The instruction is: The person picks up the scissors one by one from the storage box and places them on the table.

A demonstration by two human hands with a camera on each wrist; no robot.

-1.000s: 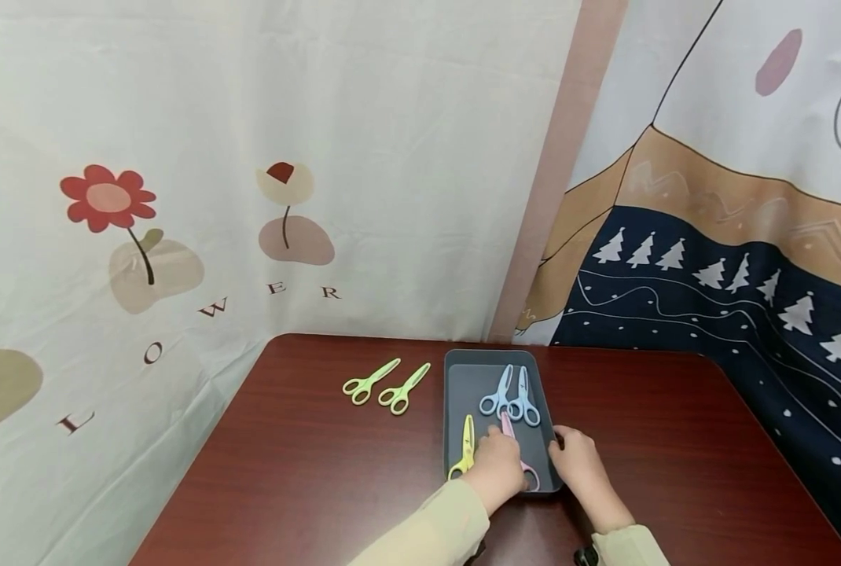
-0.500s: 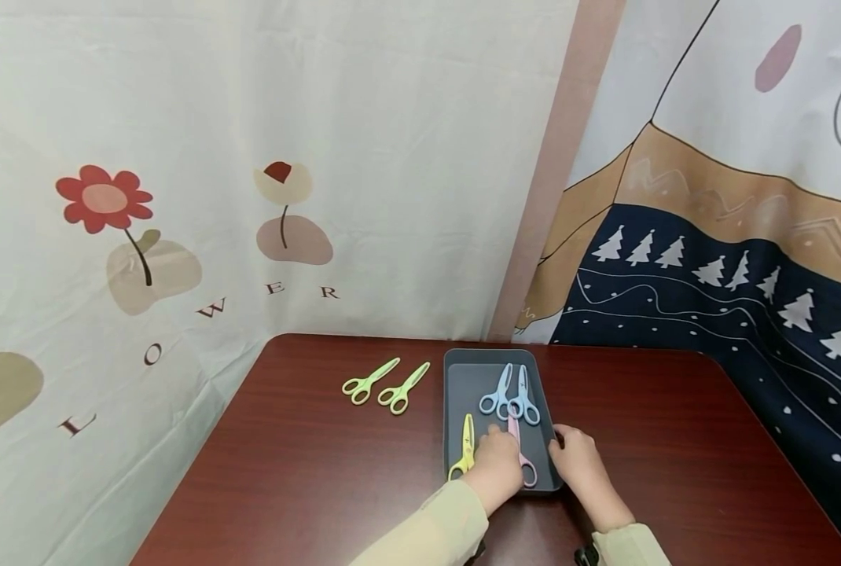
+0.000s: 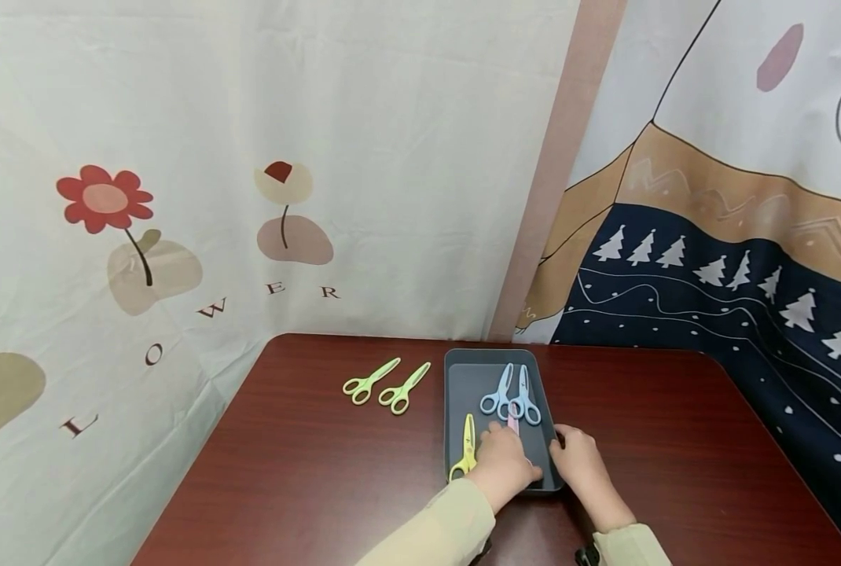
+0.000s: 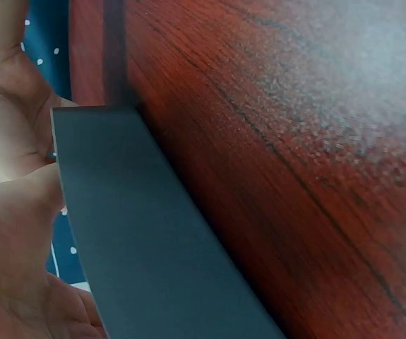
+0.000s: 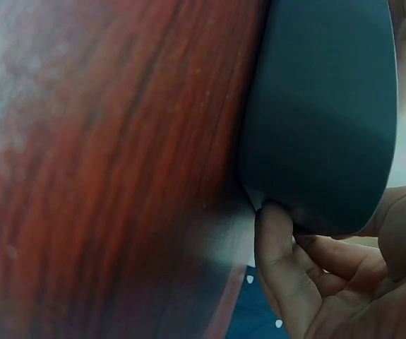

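A dark grey tray (image 3: 463,377) lies on the table with several pairs of scissors in it. My left hand (image 3: 501,460) reaches over its near edge, covering most of the pink scissors (image 3: 513,421); only part of the blade shows. Its thumb stretches away to the right, while the other fingertips are hidden. With my right hand (image 3: 578,464) I pinch the tray's right rim; the right wrist view shows fingers (image 5: 277,244) against its wall (image 5: 323,106). Yellow scissors (image 3: 468,444) lie left of the left hand, and two blue scissors (image 3: 500,393) lie side by side toward the back.
Two green scissors (image 3: 371,381) lie on the brown table (image 3: 307,440), left of the tray. Printed cloths (image 3: 392,196) hang along the table's far edge. Dark wristbands (image 3: 587,555) sit near the sleeves.
The pink scissors have turned more upright and shifted slightly right. My left hand has moved over their handles, its thumb now spread to the right. My right hand keeps its place on the tray.
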